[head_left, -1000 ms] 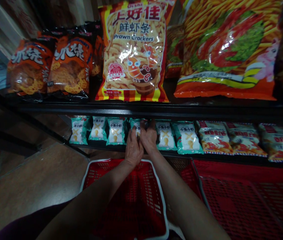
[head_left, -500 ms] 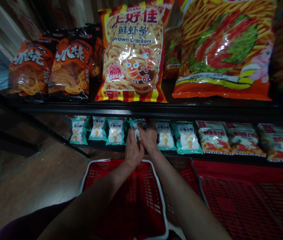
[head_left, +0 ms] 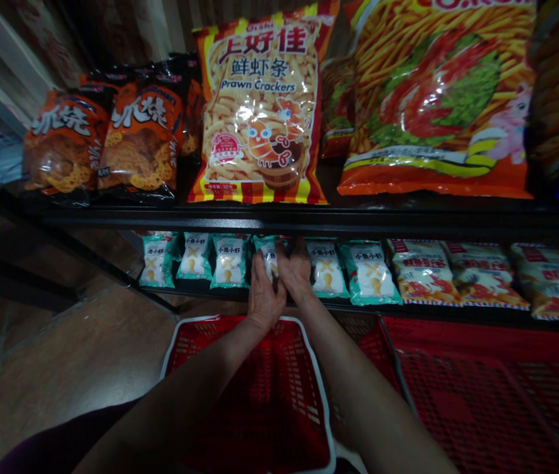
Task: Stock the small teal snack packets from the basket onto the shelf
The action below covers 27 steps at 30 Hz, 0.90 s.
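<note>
Both my hands reach into the lower shelf, side by side. My left hand and my right hand are closed around a small teal snack packet standing in a row of like packets. The packet is mostly hidden behind my fingers. More teal packets stand just right of my right hand. Below my forearms sits a red plastic basket with a white rim.
The upper shelf holds orange-black snack bags, a large Prawn Crackers bag and a big orange bag. Red-white packets fill the lower shelf's right part. Another red basket lies right. Brown tiled floor spreads left.
The camera has tilted slightly, shifting the shelves a little. My hands stay on the same teal packet with hardly any movement.
</note>
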Motion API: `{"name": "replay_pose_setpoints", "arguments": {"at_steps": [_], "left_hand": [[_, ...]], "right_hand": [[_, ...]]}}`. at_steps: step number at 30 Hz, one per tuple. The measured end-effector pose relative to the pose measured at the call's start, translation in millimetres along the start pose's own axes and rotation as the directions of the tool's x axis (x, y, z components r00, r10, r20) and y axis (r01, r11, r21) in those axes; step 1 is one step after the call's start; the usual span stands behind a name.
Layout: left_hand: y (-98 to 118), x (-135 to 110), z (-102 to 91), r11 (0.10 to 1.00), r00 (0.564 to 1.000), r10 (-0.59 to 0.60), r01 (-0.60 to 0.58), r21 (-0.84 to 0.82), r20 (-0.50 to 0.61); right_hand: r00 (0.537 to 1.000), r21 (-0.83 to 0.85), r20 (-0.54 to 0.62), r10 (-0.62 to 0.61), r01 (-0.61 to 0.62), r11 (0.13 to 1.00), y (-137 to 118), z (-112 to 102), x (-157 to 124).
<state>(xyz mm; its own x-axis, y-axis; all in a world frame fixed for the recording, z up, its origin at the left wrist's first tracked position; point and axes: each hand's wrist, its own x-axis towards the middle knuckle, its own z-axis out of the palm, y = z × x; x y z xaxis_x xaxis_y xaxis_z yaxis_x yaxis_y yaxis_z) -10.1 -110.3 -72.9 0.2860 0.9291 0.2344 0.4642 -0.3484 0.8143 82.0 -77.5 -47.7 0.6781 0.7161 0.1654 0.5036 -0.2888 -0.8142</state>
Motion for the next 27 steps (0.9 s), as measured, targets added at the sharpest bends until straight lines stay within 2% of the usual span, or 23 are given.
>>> {"name": "replay_pose_setpoints", "arguments": {"at_steps": [5,27], "left_hand": [[2.7,4.6,1.1,1.000,1.000,-0.024,0.024,0.013,-0.001],[-9.0,15.3,1.9,1.000,0.999,0.019,-0.020,0.019,0.046]], "right_hand": [[0.999,0.028,0.031,0.021,-0.022,0.999,-0.9,-2.3,0.2],[0.992,-0.088,-0.097,-0.079,0.070,0.994,8.6,15.2,5.6]]}}
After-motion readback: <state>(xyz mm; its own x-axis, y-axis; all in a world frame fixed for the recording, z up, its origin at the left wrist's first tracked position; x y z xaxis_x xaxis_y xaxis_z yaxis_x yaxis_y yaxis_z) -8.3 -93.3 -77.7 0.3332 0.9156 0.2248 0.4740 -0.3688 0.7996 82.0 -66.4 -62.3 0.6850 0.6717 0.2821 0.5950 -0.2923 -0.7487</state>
